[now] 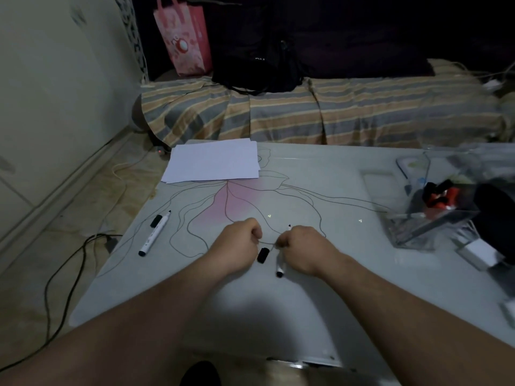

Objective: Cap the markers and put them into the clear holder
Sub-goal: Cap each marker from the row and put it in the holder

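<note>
Both hands sit at frame centre on the glass table (320,274), close together but apart. Right hand (303,246) grips an uncapped white marker (279,267), tip poking up past the knuckles, black butt end below the wrist. Left hand (241,240) is curled into a fist; whether it holds anything, cannot tell. A loose black cap (263,255) lies on the table between the hands. Second marker (154,234) lies uncapped at centre left, its cap (156,220) just beside it. Clear holder (429,218) at right edge, markers already inside. Paper stack (213,160) upper centre.
</note>
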Action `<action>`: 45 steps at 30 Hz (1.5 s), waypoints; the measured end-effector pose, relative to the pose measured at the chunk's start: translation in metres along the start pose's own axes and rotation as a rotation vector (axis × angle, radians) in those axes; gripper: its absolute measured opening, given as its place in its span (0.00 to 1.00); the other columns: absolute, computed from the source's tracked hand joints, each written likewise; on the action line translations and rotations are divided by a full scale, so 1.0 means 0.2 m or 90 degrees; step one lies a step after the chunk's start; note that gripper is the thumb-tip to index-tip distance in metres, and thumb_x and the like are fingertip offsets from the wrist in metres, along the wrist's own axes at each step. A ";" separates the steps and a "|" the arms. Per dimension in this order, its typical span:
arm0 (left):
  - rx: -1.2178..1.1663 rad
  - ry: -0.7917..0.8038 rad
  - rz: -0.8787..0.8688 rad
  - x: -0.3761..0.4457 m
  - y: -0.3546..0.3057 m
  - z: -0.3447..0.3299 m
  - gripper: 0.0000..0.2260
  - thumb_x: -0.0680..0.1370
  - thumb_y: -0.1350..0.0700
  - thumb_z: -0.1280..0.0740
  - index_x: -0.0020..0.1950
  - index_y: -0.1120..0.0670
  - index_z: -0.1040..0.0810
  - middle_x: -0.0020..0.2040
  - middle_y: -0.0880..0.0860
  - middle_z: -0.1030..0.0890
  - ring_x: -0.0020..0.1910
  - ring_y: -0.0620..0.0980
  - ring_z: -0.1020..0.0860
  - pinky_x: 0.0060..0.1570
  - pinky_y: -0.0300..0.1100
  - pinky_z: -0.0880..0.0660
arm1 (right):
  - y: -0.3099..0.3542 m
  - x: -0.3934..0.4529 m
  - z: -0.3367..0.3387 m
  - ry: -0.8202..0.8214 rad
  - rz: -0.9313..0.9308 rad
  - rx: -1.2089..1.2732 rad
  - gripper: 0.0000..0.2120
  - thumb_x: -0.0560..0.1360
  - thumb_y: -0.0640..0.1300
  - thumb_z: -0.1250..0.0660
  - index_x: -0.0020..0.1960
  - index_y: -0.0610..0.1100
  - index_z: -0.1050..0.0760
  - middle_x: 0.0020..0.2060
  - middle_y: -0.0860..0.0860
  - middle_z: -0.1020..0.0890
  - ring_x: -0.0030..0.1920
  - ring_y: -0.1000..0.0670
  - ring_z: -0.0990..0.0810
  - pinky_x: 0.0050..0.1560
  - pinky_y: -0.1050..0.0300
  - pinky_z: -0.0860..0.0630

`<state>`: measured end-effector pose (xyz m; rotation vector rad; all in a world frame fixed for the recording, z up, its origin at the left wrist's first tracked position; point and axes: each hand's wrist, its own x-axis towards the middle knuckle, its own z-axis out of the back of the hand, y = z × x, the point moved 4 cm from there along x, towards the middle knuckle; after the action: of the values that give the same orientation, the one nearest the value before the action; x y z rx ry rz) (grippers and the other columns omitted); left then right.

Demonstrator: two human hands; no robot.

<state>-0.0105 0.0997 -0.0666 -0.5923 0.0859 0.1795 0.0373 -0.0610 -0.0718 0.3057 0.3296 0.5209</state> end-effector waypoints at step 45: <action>-0.455 -0.055 0.003 0.11 -0.27 -0.08 0.08 0.75 0.62 0.26 0.50 0.51 0.19 0.48 0.49 0.13 0.45 0.46 0.15 0.53 0.41 0.21 | -0.36 -0.30 0.44 -0.247 -0.040 0.099 0.12 0.77 0.63 0.38 0.51 0.60 0.19 0.38 0.56 0.17 0.42 0.55 0.21 0.44 0.52 0.20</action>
<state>0.0217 0.0510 -0.0530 -1.2945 -0.0670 0.2412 0.0521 -0.1705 -0.0057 0.5367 0.0025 0.3647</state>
